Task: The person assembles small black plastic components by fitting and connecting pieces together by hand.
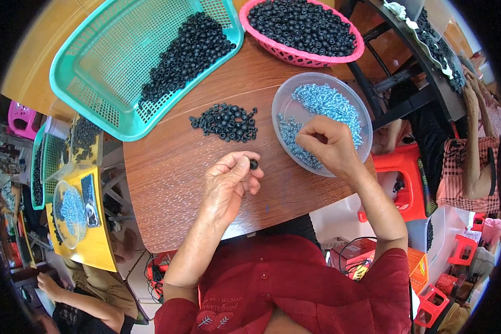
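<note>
At frame centre the left hand (228,181) pinches a black ring (254,164) in closed fingers, best held steady, while the right hand (325,145), fingers bunched, picks in the clear bowl (284,100) of blue pieces (325,103).

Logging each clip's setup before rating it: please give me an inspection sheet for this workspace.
Surface: brown wooden tabletop.
Job's things: small black ring bead; loose pile of black beads; clear round plastic bowl of pale blue metal bits.
Clutter: teal plastic mesh tray and pink plastic basket, both holding black beads.
Grip: left hand pinches the bead; right hand reaches into the bowl, fingertips closed.
Cables: black cords on the floor.
Surroundings: red plastic stools; other people at neighbouring tables.
</note>
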Demonstrator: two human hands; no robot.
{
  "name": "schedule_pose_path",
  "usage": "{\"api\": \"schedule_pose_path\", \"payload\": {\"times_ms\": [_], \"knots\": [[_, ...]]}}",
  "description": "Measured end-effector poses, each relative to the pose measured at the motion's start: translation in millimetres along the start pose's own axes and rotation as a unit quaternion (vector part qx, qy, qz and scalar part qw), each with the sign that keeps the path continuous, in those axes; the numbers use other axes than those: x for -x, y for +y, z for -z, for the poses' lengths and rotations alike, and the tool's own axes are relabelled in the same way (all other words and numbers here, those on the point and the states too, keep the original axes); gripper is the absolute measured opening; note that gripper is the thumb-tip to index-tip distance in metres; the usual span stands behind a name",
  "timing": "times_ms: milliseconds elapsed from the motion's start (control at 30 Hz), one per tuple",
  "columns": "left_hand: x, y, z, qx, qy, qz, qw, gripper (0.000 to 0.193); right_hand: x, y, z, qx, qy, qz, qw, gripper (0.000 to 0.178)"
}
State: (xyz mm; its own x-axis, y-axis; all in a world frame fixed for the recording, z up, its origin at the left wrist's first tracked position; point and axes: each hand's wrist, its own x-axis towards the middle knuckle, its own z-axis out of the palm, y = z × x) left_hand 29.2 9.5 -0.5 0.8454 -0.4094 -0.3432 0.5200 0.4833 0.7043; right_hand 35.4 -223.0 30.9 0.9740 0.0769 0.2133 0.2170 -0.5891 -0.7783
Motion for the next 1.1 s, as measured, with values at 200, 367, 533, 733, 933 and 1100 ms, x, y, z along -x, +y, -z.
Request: {"api": "schedule_pose_path", "payload": {"times_ms": [200, 367, 533, 733, 933, 1100], "knots": [[2.1, 1.8, -4.6, 0.034, -0.007, 0.013, 0.999, 0.025, 8.0, -32.3, -19.0, -0.218, -0.129, -0.096, 0.963, 0.011], [7.3, 2.7, -2.9, 0.025, 0.008, -0.01, 1.0, 0.025, 7.4, -24.3, -39.5, -0.304, -0.165, -0.137, 0.928, 0.008], [15.0, 0.9, 1.5, -0.001, 0.023, -0.037, 0.999, 0.022, 5.3, -30.2, -45.8, -0.323, -0.205, -0.161, 0.91, 0.011], [16.2, -2.7, 6.1, -0.01, 0.032, -0.046, 0.998, 0.021, 6.5, -31.7, -51.4, -0.347, -0.198, -0.164, 0.902, 0.013], [18.4, -4.3, 7.8, -0.041, 0.025, -0.085, 0.995, 0.021, 4.2, -36.9, -50.9, -0.365, -0.213, -0.212, 0.881, 0.016], [18.4, -4.2, 4.2, -0.091, 0.054, -0.128, 0.986, 0.022, 6.6, -28.3, -57.8, -0.419, -0.214, -0.235, 0.851, 0.017]]}}
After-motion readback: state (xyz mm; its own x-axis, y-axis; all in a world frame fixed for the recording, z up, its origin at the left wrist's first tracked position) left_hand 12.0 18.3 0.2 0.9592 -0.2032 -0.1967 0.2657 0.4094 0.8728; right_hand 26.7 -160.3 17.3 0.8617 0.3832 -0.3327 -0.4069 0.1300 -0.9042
